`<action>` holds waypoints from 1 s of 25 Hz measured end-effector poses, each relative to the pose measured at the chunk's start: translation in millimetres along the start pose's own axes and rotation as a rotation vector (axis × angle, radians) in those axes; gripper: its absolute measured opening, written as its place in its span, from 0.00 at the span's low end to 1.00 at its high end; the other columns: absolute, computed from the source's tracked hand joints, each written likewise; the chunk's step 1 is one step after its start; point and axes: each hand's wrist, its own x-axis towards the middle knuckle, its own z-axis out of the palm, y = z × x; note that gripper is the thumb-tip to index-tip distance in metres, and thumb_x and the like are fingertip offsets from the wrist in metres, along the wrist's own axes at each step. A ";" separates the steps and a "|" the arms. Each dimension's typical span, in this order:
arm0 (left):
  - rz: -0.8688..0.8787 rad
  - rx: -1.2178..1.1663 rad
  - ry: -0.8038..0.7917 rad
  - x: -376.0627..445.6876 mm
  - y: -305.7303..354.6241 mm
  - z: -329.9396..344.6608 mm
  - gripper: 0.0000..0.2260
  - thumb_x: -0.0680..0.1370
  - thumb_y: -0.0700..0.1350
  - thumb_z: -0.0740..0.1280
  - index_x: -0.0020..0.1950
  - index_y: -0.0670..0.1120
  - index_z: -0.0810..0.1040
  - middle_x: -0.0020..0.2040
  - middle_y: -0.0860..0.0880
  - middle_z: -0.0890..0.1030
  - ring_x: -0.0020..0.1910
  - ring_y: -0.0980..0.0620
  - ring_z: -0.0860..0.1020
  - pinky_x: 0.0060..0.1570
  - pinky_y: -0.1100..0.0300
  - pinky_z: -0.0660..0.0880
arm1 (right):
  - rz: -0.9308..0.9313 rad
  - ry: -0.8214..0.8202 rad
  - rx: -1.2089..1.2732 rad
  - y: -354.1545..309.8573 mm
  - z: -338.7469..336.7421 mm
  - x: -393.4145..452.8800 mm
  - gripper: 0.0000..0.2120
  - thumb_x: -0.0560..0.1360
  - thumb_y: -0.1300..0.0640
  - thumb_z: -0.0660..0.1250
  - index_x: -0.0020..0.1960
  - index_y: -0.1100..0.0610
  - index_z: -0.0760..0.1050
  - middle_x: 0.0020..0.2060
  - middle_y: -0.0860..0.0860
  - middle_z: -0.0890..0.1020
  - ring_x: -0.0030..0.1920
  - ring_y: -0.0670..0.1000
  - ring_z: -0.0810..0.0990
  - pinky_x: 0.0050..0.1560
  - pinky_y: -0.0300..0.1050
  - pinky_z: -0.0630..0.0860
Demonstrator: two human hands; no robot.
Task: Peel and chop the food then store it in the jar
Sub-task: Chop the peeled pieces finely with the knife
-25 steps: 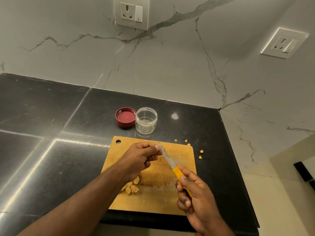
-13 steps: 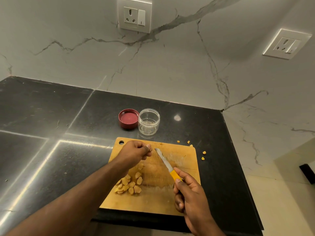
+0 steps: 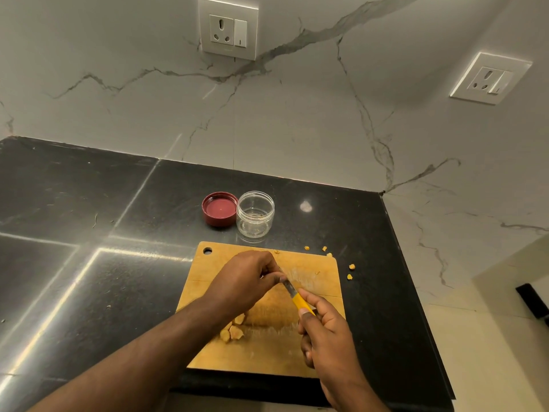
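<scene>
A wooden cutting board (image 3: 261,355) lies on the black counter. Chopped yellow food pieces (image 3: 233,331) sit on it, partly hidden under my left forearm. My right hand (image 3: 323,331) grips a knife (image 3: 292,292) by its yellow handle, blade pointing up and left. My left hand (image 3: 246,281) hovers over the board with its fingertips pinched on the blade. Behind the board stands an open clear jar (image 3: 255,214), with its red lid (image 3: 219,209) lying upside down to its left.
A few yellow bits (image 3: 350,270) lie on the counter off the board's right far corner. The counter (image 3: 89,263) ends at marble walls behind and to the right, with a wall socket (image 3: 228,32) on each. The front edge is close below the board.
My left hand left the blade, dropped toward the food pile, then came back up and pinched the blade again. The knife stayed in my right hand. The camera tilted slightly.
</scene>
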 end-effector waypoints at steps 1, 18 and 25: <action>-0.006 0.003 0.007 0.6 -0.9 0.5 0.05 0.76 0.55 0.71 0.45 0.56 0.79 0.42 0.59 0.79 0.43 0.58 0.76 0.43 0.56 0.78 | -0.001 -0.003 -0.006 -0.6 0.5 0.0 0.14 0.82 0.58 0.61 0.58 0.40 0.76 0.35 0.53 0.76 0.26 0.46 0.65 0.25 0.39 0.63; -0.453 0.242 -0.214 26.2 -66.1 -37.8 0.10 0.74 0.54 0.75 0.44 0.50 0.78 0.41 0.51 0.82 0.41 0.54 0.78 0.38 0.58 0.74 | -0.023 -0.009 -0.086 22.1 -14.7 9.0 0.15 0.82 0.59 0.61 0.60 0.41 0.77 0.35 0.53 0.74 0.26 0.46 0.64 0.24 0.39 0.62; -0.598 0.235 -0.214 37.1 -79.6 -41.4 0.21 0.68 0.56 0.79 0.47 0.50 0.71 0.48 0.49 0.78 0.49 0.49 0.76 0.40 0.57 0.70 | -0.079 0.034 -0.277 62.1 -23.8 30.9 0.16 0.81 0.53 0.63 0.60 0.32 0.75 0.45 0.40 0.76 0.41 0.40 0.71 0.40 0.38 0.68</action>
